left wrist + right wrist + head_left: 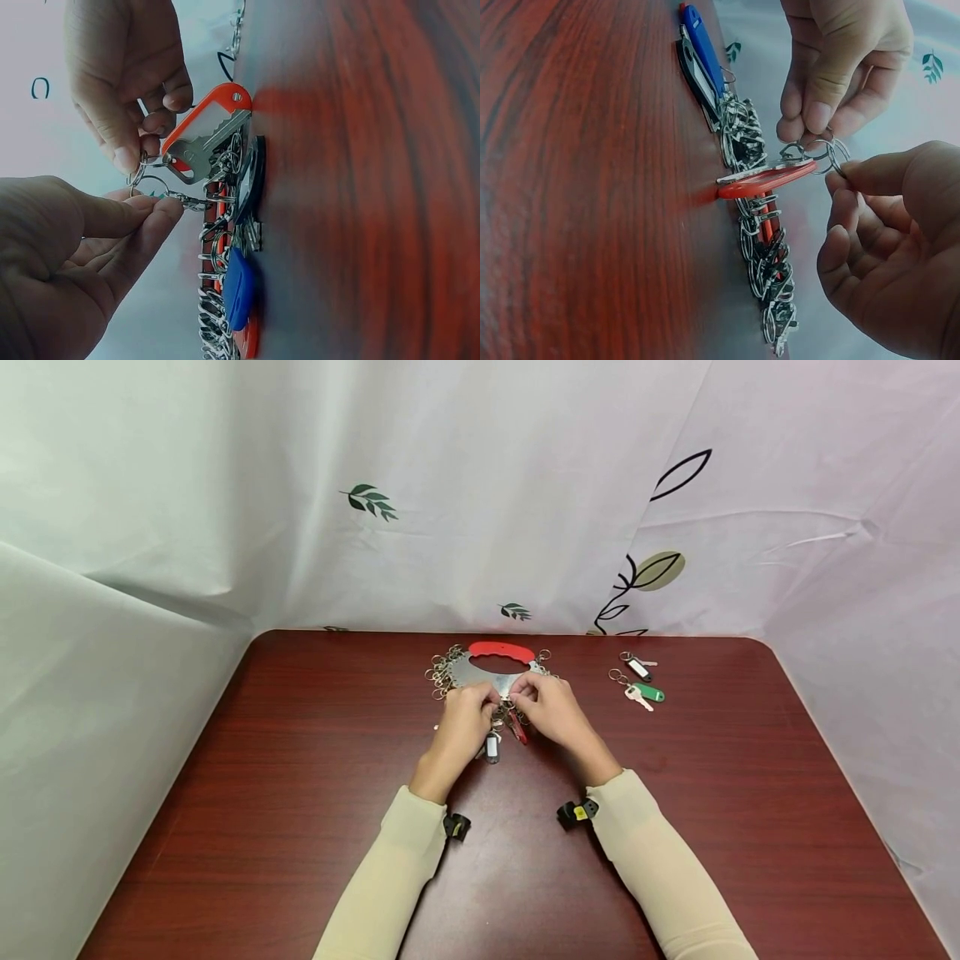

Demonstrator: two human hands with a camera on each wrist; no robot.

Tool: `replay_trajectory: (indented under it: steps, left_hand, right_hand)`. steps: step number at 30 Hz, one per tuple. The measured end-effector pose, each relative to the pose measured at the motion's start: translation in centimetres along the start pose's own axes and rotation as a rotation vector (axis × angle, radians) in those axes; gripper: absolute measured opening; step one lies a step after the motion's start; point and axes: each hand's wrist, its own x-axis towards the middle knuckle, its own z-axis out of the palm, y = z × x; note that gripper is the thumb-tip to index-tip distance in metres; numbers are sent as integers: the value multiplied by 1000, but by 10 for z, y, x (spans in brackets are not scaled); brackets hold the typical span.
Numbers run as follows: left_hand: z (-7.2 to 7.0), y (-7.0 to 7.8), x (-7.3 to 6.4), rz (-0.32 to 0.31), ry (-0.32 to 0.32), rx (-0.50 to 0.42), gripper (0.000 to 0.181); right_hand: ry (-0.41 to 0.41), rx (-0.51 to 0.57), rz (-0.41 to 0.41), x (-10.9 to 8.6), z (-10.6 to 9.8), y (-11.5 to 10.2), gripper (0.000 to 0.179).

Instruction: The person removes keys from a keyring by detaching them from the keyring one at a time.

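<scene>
A metal key-holder plate (pixel 480 675) with a red handle (pixel 501 650) and many small hooks lies at the back of the table. Both hands meet at its near edge. My right hand (pixel 551 706) pinches a split ring (pixel 838 159) between thumb and forefinger. From that ring hang a red key tag (pixel 229 94) and a silver key (pixel 196 156). My left hand (pixel 467 714) pinches a small metal clip (pixel 176 199) right at the ring. Close by hang a black-framed tag (pixel 492 748) and a blue tag (pixel 238 289).
On the right of the dark red wooden table (pixel 750 793) lie a green key tag (pixel 649 693) with its key (pixel 637 697) and a black tag (pixel 639 669) with another key. A white patterned curtain (pixel 480 510) stands behind the table's back edge.
</scene>
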Motion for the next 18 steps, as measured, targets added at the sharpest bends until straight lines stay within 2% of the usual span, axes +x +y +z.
replay_trajectory:
  steps: [7,18]
  left_hand:
    - [0,1,0,-5,6,10,10]
    - [-2,2,0,-13,5,26,9]
  right_hand:
    - [-2,19,22,0,1,0,6]
    - [-68,40,48,1,-1,-1,5]
